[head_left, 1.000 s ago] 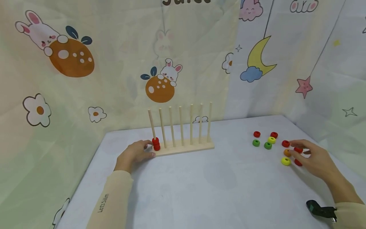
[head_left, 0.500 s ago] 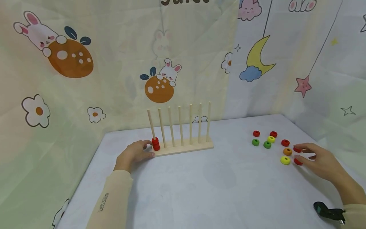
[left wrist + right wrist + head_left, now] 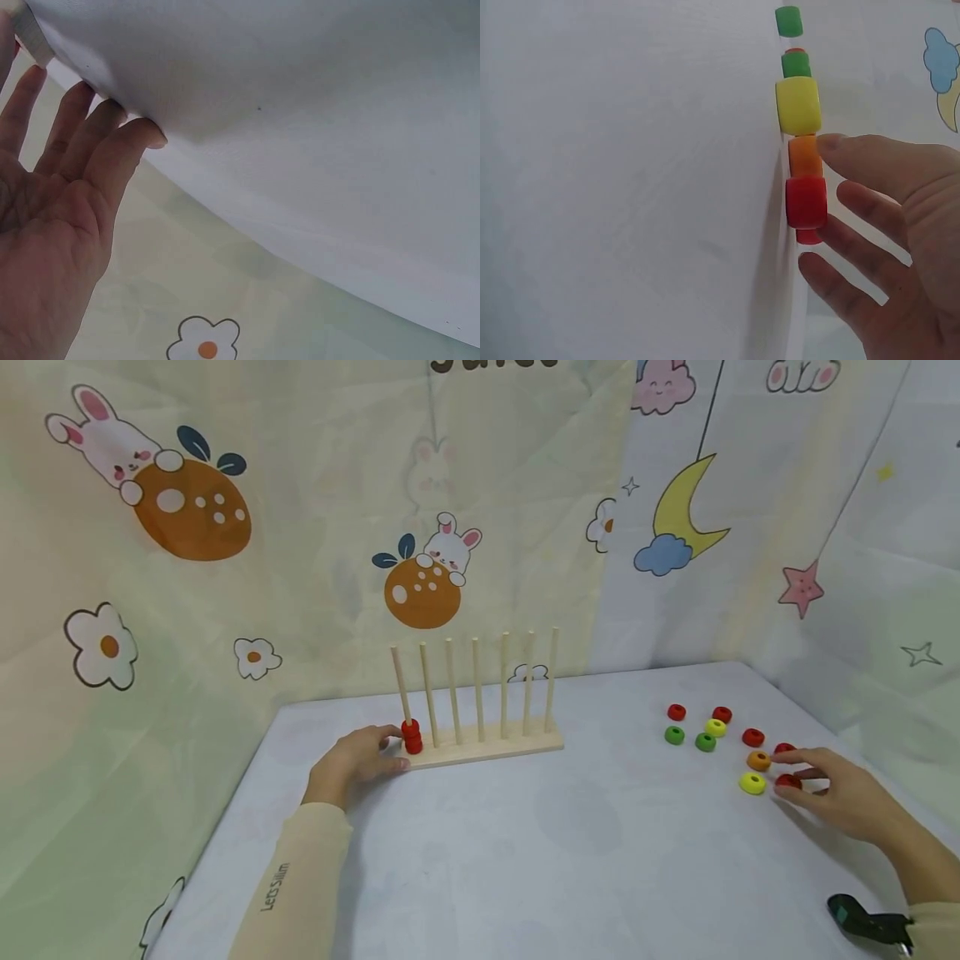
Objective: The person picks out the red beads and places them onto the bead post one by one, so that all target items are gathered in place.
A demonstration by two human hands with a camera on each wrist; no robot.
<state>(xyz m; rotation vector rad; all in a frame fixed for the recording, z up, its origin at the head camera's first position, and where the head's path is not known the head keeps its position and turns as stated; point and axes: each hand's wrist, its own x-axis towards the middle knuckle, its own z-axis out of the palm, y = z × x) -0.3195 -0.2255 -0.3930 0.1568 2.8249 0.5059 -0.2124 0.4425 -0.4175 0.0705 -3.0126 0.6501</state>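
Since a second ago, our right hand (image 3: 847, 792) has drawn back from the orange bead (image 3: 758, 762) to the nearest red bead (image 3: 788, 782), at the right of the white table (image 3: 525, 860). Thumb and fingers stand apart around it; we cannot tell whether they touch. Beside it a yellow bead (image 3: 752, 784) lies hole upward. Our left hand (image 3: 352, 766) has thumb and forefinger clamped on the left end of the wooden stand (image 3: 495, 746), whose long axis runs sideways, right end slightly farther off. Its rods (image 3: 477, 689) point up, the leftmost carrying two red beads (image 3: 413, 744).
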